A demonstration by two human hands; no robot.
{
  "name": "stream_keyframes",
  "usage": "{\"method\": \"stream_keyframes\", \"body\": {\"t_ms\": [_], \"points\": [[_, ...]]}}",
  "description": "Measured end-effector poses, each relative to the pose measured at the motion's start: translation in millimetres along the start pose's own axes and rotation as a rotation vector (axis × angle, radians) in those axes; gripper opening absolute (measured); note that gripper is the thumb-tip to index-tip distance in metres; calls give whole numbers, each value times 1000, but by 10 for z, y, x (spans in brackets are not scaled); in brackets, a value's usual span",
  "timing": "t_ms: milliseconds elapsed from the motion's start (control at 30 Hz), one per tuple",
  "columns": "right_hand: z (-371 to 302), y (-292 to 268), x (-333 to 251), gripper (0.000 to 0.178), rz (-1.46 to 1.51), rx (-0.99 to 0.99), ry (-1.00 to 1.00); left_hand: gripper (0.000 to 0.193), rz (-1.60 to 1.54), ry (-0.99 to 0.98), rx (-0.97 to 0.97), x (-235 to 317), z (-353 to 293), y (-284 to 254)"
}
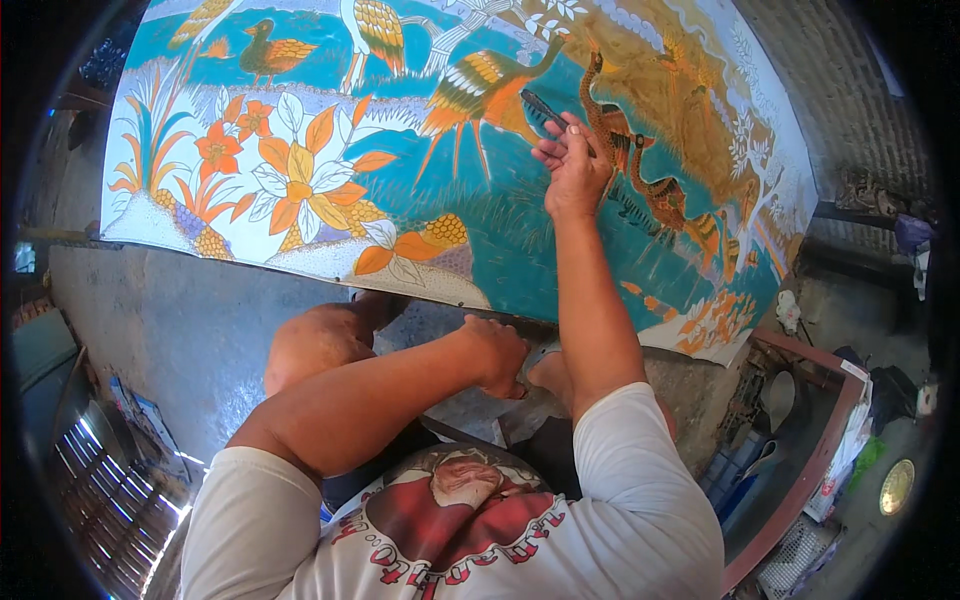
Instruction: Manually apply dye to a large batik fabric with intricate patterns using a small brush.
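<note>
My right hand (578,172) is over the painted panel, fingers closed round a dark, slim pen-like tool (543,108). One end of it points up and left, over the orange-and-white bird (475,95). Whether its tip touches the surface cannot be made out. Just right of the hand are two brown long-necked birds (655,190) painted on teal. Below the panel (510,260), close to its near edge, my left hand (497,355) is curled near my knees. Its fingers are mostly hidden, and I cannot see what they hold, if anything.
Painted flowers (300,190) fill the panel's left part. At the lower right stands a reddish-framed tray or box (800,470) with a spoon (780,400) and other items. A round gold-coloured lid (897,487) lies beyond it. Grey concrete floor (170,310) shows at left.
</note>
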State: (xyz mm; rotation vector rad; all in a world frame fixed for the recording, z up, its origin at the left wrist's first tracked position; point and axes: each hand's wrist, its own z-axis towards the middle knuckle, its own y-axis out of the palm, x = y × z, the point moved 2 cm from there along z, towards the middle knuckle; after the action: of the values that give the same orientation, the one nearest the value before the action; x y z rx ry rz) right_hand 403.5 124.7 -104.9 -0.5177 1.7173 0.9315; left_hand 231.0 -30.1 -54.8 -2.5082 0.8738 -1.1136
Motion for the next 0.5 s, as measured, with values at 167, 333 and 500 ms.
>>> {"method": "stream_keyframes", "body": {"t_ms": [167, 333, 500], "points": [[-5, -9, 85, 30, -18, -3, 20, 73, 14, 22, 22, -14, 0, 5], [-15, -16, 127, 30, -42, -15, 37, 71, 16, 10, 3, -2, 1, -9], [11, 2, 64, 30, -24, 2, 3, 68, 20, 17, 25, -11, 9, 8]]}}
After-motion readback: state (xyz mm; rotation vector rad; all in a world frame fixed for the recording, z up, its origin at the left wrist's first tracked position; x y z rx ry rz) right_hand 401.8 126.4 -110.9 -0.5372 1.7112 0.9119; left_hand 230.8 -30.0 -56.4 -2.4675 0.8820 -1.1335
